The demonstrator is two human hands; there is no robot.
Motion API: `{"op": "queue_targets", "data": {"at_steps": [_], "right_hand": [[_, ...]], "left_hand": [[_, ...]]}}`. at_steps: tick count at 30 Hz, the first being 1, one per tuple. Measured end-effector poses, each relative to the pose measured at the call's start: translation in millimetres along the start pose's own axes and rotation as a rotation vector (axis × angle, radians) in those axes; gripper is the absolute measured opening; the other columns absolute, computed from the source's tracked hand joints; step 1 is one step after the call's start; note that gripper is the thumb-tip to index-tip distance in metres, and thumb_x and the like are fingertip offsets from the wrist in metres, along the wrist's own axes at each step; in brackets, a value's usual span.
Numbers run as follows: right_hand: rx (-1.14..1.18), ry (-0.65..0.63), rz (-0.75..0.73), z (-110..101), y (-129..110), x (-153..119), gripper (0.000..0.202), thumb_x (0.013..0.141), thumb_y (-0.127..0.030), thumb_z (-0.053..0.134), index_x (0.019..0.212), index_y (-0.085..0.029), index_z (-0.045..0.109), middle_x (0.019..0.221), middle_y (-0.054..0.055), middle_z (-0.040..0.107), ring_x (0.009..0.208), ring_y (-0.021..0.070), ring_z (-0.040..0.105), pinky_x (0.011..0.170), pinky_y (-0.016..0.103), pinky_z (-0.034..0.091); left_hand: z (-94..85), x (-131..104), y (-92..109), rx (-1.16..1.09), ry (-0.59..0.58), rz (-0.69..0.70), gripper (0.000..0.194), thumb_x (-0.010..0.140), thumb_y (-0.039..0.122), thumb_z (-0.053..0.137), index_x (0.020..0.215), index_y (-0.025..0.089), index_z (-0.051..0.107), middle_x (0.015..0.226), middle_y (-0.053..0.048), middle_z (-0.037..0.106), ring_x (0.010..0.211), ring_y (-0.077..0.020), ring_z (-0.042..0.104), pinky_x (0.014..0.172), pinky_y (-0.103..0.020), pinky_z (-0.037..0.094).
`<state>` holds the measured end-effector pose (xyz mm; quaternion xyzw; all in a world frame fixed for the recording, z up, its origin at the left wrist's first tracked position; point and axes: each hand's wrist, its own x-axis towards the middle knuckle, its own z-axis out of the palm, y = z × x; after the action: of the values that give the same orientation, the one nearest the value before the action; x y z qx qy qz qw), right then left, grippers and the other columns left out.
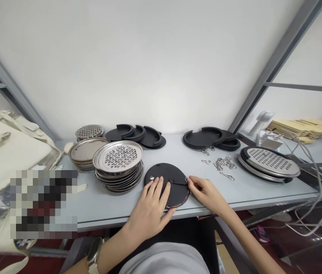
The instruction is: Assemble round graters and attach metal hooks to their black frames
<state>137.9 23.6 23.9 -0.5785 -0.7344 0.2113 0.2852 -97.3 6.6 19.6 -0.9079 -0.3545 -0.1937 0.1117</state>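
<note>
A round black disc (pixel 175 196) lies near the front of the grey table, with a hole at its left and a dark strap or slot across its right half. My left hand (pixel 151 207) rests on it, fingers stretched out over the top and thumb by the front edge. At the disc's right rim, my right hand (pixel 203 190) pinches a small metal clip (pixel 186 180), partly hidden by the fingers. Several similar wire snap clips (pixel 225 163) lie loose beyond that hand. Left of the disc stands a stack of round metal grater plates (pixel 118 158).
Behind are more metal plates (pixel 88 150) and black ring-edged holders (pixel 151 137), with further holders (pixel 203 137) to the right. A grater set in a black holder (pixel 271 161) sits near the right end. A cream bag (pixel 9 148) flanks the left; white cables (pixel 318 179) hang at right.
</note>
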Motion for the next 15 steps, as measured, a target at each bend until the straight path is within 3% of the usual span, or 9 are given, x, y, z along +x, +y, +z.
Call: {"op": "queue_targets", "data": {"at_steps": [15], "right_hand": [[-0.007,-0.001,0.009,0.0,0.0,-1.2,0.037,0.095,-0.037,0.035,0.063,-0.02,0.028,0.055,-0.006,0.03,0.051,0.0095,0.03,0.052,0.024,0.024]], "left_hand": [[3.1,1.1,0.5,0.027,0.021,-0.007,0.063,0.095,0.048,0.039,0.14,0.005,0.037,0.143,-0.021,0.039,0.132,-0.0322,0.036,0.108,-0.041,0.027]]}}
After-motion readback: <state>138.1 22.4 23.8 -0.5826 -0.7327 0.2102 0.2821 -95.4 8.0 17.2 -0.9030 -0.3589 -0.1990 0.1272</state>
